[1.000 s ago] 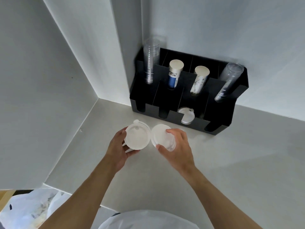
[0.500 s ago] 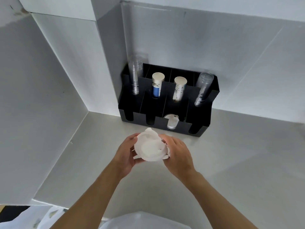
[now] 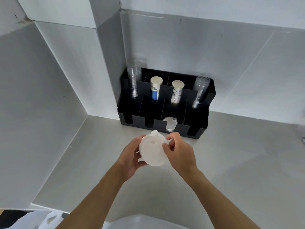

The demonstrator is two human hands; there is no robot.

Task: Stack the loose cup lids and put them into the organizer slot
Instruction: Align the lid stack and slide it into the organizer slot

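A stack of white plastic cup lids (image 3: 152,152) is held above the grey counter, just in front of the black organizer (image 3: 200,134). My left hand (image 3: 130,157) cups the stack from the left and below. My right hand (image 3: 179,152) pinches its right rim with the fingertips. Another white lid (image 3: 170,124) stands on edge in the organizer's third front slot from the left. The other front slots look dark; I cannot tell what they hold.
The organizer's back row holds two stacks of clear cups (image 3: 134,80) (image 3: 200,91) and two stacks of paper cups (image 3: 155,90) (image 3: 177,91). White walls close in the corner at left and behind. A white plastic bag (image 3: 41,220) lies at the lower left, off the counter.
One second ago each hand held a separate lid side by side; they have come together into one stack. The view has pulled back and tilted up.
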